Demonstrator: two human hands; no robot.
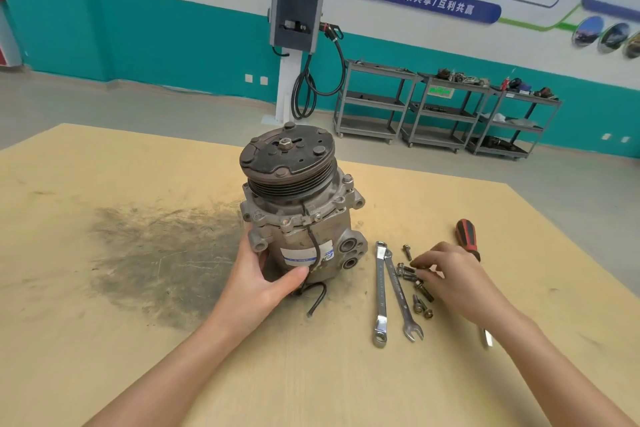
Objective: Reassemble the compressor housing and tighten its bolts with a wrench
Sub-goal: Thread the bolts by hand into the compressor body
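Your left hand [256, 279] grips the upright compressor [299, 215] while your right hand [453, 276], fingers curled, picks among loose bolts [414, 282] beside two wrenches [389, 291]

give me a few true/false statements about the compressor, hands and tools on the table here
1. The compressor stands upright with its pulley on top. True.
2. The left hand holds a wrench. False: it grips the compressor's lower body.
3. Two wrenches lie side by side right of the compressor. True.
4. The right hand grips the screwdriver. False: its fingers reach into the loose bolts; the screwdriver lies on the table behind it.
5. The bolts lie left of the compressor. False: they lie right of the wrenches.
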